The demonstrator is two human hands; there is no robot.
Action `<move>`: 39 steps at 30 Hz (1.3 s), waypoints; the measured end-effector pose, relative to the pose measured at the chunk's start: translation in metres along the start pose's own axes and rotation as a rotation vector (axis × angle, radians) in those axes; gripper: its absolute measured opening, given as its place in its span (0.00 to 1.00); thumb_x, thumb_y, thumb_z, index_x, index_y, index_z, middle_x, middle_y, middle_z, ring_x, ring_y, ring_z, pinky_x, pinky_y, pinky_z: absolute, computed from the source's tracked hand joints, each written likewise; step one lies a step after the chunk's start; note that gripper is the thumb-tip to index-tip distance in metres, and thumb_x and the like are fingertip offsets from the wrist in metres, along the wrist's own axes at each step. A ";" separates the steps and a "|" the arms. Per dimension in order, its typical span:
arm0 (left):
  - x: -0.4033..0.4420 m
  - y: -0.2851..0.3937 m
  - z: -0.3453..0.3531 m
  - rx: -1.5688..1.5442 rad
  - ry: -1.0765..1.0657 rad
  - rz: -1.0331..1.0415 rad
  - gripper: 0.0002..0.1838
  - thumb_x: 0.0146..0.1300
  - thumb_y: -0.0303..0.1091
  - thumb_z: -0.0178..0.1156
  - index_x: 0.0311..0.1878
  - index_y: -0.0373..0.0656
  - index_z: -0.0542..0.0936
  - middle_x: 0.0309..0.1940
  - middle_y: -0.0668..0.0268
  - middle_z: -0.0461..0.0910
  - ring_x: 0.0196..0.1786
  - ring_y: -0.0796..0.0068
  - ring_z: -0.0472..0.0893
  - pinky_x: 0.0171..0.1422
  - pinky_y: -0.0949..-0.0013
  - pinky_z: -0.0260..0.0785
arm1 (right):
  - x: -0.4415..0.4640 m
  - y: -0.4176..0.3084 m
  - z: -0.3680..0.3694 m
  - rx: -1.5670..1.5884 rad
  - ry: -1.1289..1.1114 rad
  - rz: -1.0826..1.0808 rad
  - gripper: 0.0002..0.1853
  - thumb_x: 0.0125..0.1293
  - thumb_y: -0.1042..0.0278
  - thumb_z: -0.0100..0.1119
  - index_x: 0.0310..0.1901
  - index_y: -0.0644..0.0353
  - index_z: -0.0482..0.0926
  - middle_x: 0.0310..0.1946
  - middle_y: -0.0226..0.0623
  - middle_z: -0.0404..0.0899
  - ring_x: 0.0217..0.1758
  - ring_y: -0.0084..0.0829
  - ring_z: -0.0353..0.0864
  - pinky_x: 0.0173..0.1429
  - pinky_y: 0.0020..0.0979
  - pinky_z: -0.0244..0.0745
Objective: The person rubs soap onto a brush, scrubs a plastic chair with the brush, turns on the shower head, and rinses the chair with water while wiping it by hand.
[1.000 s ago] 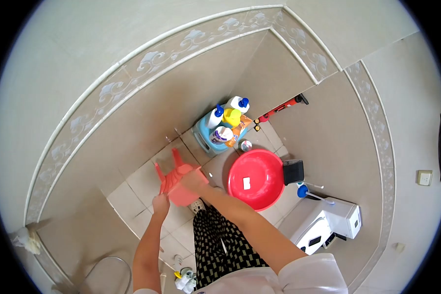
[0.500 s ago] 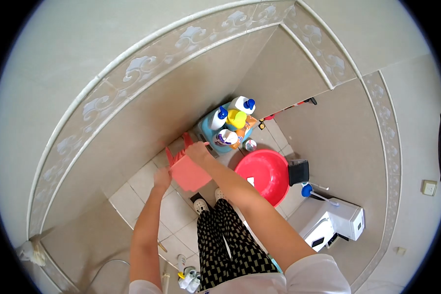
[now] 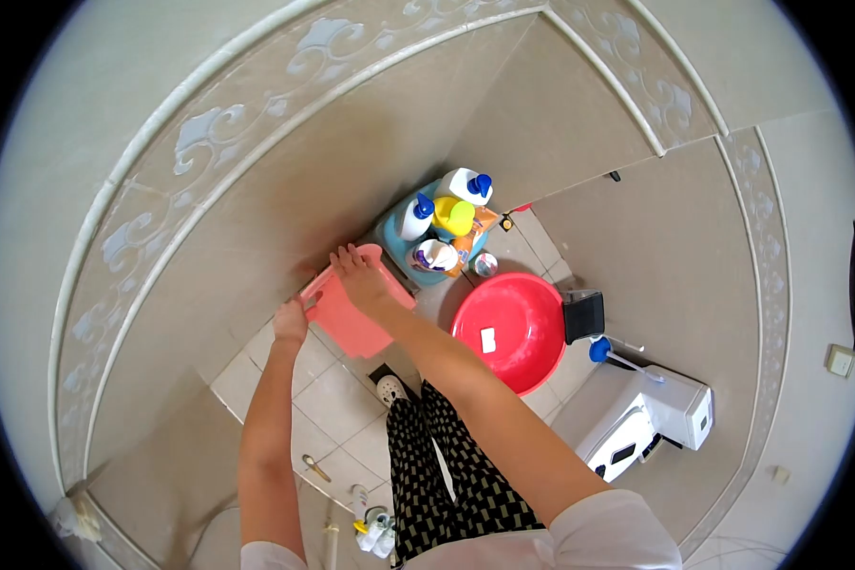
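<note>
A pink plastic stool (image 3: 351, 318) is tilted against the wall at the far left of the floor. My left hand (image 3: 291, 321) is closed around its left edge, the fingertips partly hidden. My right hand (image 3: 359, 275) lies on the upper part of the stool with its fingers stretched out and spread. Just right of the stool stands a light-blue container (image 3: 389, 233) holding several bottles, among them a yellow bottle (image 3: 453, 217) and a white pump bottle (image 3: 415, 218) with a blue top.
A red basin (image 3: 532, 323) with a small white item (image 3: 487, 340) in it sits on the tiles, beside a black bin (image 3: 582, 316). A small can (image 3: 484, 264) stands near the bottles. Farther right are a blue-headed brush (image 3: 600, 350) and a white toilet (image 3: 627, 427). A wooden-handled brush (image 3: 315, 467) lies lower left.
The stool has turned in my hands and moved slightly toward the wall. My right hand has gone from gripping its edge to lying spread on it; my left hand has shifted left.
</note>
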State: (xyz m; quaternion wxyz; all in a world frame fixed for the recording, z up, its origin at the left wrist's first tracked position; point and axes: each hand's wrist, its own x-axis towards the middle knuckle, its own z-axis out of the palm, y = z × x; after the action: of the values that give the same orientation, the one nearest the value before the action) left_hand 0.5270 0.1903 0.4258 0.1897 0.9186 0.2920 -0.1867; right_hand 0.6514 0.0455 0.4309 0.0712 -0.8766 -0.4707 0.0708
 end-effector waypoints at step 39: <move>-0.041 0.019 0.003 -0.210 0.066 0.141 0.41 0.51 0.22 0.53 0.66 0.34 0.43 0.66 0.46 0.44 0.68 0.49 0.47 0.71 0.59 0.44 | -0.070 -0.006 0.012 0.245 0.111 0.185 0.27 0.53 0.71 0.48 0.57 0.70 0.62 0.60 0.49 0.59 0.62 0.42 0.61 0.61 0.40 0.59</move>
State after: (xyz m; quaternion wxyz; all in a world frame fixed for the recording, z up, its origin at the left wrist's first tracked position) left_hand 0.5069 0.1556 0.4459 0.2877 0.9176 0.2510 -0.1108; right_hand 0.6056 -0.0089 0.4240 0.1966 -0.9035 -0.3711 0.0855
